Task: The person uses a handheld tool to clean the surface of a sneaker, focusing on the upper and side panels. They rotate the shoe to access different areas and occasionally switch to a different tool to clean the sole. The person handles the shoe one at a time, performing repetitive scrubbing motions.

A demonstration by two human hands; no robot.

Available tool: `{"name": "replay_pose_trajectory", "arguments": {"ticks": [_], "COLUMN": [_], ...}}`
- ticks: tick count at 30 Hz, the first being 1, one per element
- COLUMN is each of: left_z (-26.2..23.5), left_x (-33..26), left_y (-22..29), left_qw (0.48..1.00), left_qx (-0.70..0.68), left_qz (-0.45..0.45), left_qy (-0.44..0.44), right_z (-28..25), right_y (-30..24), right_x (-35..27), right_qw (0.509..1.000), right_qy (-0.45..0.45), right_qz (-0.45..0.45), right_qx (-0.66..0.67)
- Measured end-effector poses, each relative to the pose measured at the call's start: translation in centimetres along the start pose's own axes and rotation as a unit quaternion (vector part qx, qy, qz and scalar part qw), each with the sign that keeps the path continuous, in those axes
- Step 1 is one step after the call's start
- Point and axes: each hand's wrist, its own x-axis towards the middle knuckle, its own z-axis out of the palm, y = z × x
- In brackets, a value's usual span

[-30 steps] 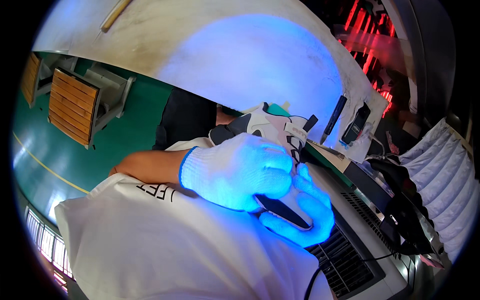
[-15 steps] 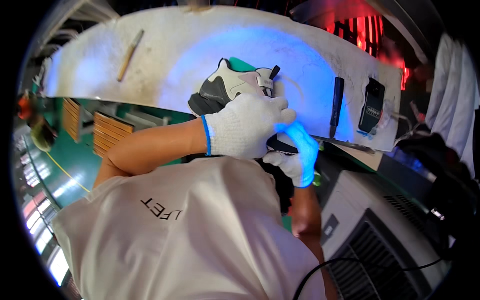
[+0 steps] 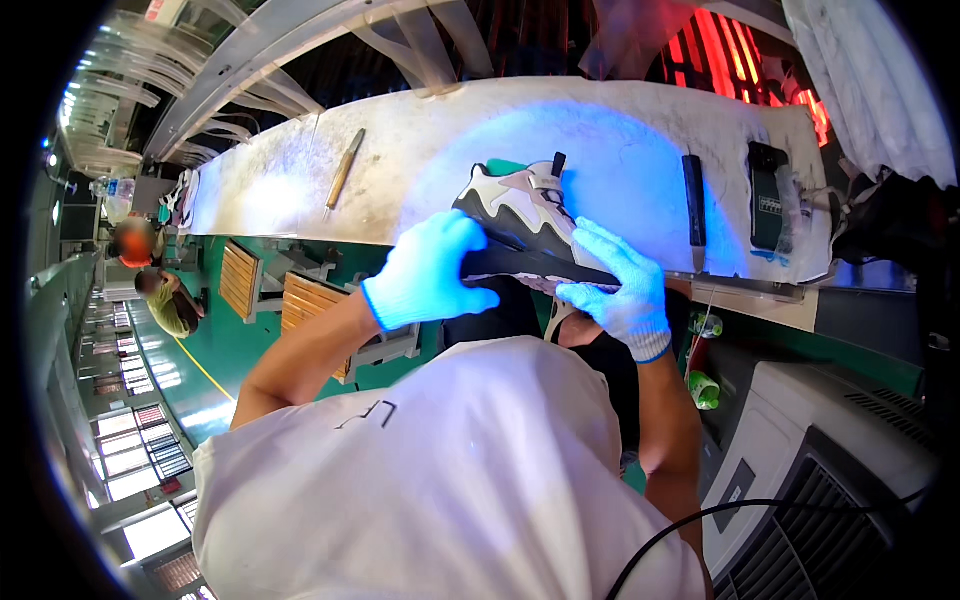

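Observation:
My left hand (image 3: 432, 270) and my right hand (image 3: 622, 285) wear white knitted gloves lit blue. Between them, at the table's near edge, is a dark, long shoe (image 3: 530, 266) seen nearly edge-on, with a paler part below. The left fingers and thumb bracket its left end; the right ones close around the other end. Just beyond it, a white, grey and black sneaker (image 3: 515, 205) rests on the table, with a dark heel loop and a green piece at its opening. Whether the two shoes touch is hard to tell.
On the pale table (image 3: 400, 120) lie a wooden-handled pointed tool (image 3: 345, 172) to the left, a black bar-like tool (image 3: 694, 210) and a dark phone-like device (image 3: 767, 195) to the right. A grey vented machine (image 3: 800, 440) and a black cable (image 3: 700, 512) are at lower right.
My hands have drawn apart to opposite ends of the dark shoe, the left one moving away from the sneaker. The dark shoe now shows lengthwise. The view has shifted, showing more beyond the table.

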Motion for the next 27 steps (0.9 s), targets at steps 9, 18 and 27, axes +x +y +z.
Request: {"name": "replay_pose_trajectory", "arguments": {"ticks": [9, 18, 27], "left_z": [2.8, 1.8, 1.4], "left_x": [3.6, 4.4, 6.1], "left_y": [1.5, 0.5, 1.1], "left_qw": [0.966, 0.961, 0.991], "left_qx": [0.076, 0.024, -0.034], "left_qz": [0.236, 0.269, 0.123], "left_qy": [0.075, 0.061, 0.029], "right_z": [-1.1, 1.8, 2.8], "right_y": [-0.7, -5.7, -5.4], "right_x": [1.3, 2.2, 0.7], "right_qw": [0.998, 0.969, 0.982], "right_qy": [-0.055, -0.044, 0.065], "right_qz": [0.033, -0.083, -0.030], "right_qx": [-0.014, -0.229, -0.176]}}
